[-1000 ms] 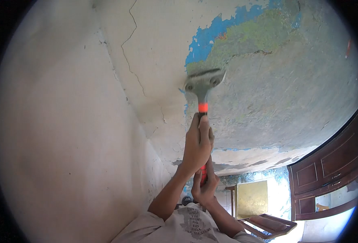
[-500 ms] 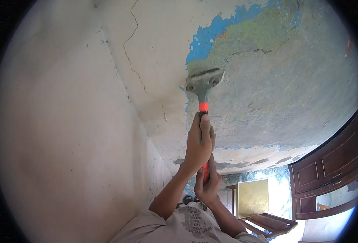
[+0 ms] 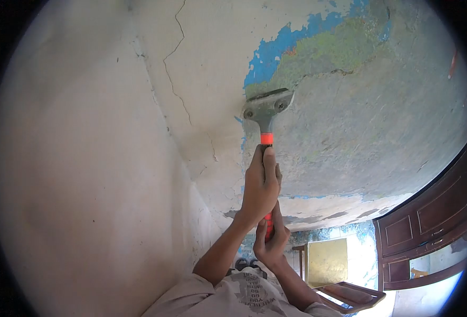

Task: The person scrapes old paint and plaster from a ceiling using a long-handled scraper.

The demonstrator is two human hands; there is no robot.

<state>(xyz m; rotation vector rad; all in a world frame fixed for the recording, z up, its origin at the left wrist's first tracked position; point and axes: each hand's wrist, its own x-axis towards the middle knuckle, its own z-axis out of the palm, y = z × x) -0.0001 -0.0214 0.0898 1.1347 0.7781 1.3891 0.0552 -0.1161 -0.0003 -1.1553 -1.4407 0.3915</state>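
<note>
Grip closed on both sides: left hand [image 3: 261, 186] wraps the upper handle of the scraper [image 3: 265, 110], thumb laid along the shaft just below the orange band [image 3: 265, 139]. Right hand [image 3: 269, 242] clasps the lower end of the same handle, directly beneath the left and touching it. Both forearms rise from a printed shirt [image 3: 244, 296] at the bottom edge of view.

Scraper head bears against the wall [image 3: 360, 137], blade edge set at the lower border of the green-and-blue paint layer [image 3: 296, 50]. Handle roughly upright, blade slightly tilted, right corner higher. Pale scraped surface lies below and to the right of the blade.

Judgement on method: the stacked two-handed hold suits a firm push. A low blade angle, with both corners seated evenly, would lift the layer rather than gouge the plaster. The raised corner suggests uneven contact, worth levelling. Short strokes along the paint border look safer than long ones.

Surroundings: a long crack [image 3: 172, 68] runs down the white area to the left, well apart from the blade. A dark wooden cabinet [image 3: 428, 211] and a wooden chair [image 3: 349, 296] stand at lower right — clear of the hands
</note>
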